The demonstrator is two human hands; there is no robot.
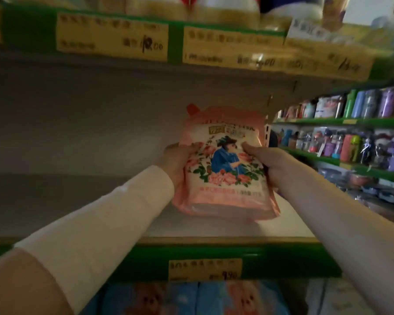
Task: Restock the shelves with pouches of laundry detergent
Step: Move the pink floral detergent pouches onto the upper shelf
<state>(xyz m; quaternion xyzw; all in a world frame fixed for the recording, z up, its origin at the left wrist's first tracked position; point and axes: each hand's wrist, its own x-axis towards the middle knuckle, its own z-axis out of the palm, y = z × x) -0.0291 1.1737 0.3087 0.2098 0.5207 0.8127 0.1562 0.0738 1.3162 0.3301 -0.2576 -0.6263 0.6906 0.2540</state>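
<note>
A pink detergent pouch (223, 178) with roses and a figure in blue printed on it stands upright over the right part of a bare white shelf (77, 201). My left hand (176, 162) grips its left edge, thumb on the front. My right hand (271, 164) grips its right edge the same way. The pouch's bottom sits at or just above the shelf board; I cannot tell if it touches. Its red spout corner points up and left.
The shelf above (175, 42) has a green edge with yellow price labels and bottles on top. A green edge with a price tag (205, 269) fronts this shelf; blue and pink packs lie below. Shelves of bottles and cups (350, 137) stand to the right.
</note>
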